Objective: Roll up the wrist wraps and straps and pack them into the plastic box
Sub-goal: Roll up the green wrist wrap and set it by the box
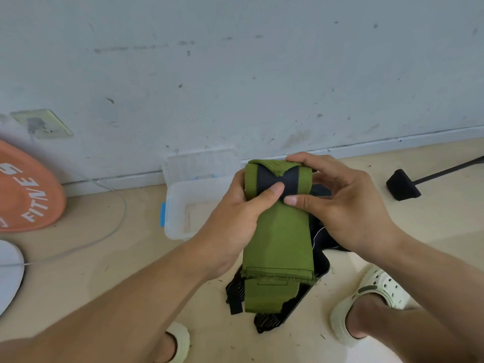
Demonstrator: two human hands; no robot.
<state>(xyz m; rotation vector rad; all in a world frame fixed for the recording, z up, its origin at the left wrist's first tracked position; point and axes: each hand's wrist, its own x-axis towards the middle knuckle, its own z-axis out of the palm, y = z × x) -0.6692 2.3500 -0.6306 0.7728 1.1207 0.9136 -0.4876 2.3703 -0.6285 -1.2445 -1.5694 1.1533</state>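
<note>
A green wrist wrap (pixel 279 231) is held up in the air in front of the person, its top end wound into a roll with a dark patch showing on the roll's face. Both hands clamp that roll. The left hand (pixel 235 221) grips it from the left side, thumb laid across the dark patch. The right hand (pixel 340 203) grips it from the right, fingers curled over the top of the roll and thumb pressed on the front, its tip just beside the left thumb. Below the grip the unrolled length of the wrap hangs straight down, with a frayed stitched edge across it and a narrower tail under that.

Directly beneath the grip, on the floor (pixel 110 247), lies a heap of black straps (pixel 264 318), partly hidden by the hanging green cloth. Behind the grip and a little to its left, the clear plastic box (pixel 180 205) stands open on the floor against the wall (pixel 235 74), with a blue clasp on its left side and its lid tipped up behind it.

Far left of the grip, an orange weight plate (pixel 23 189) leans by the wall, with a thin cable (pixel 115 200) looping over the floor near it. To the right of the grip, a black foot on a dark rod (pixel 403 184) rests on the floor. Below, pale clogs (pixel 374 294) are on the person's feet.
</note>
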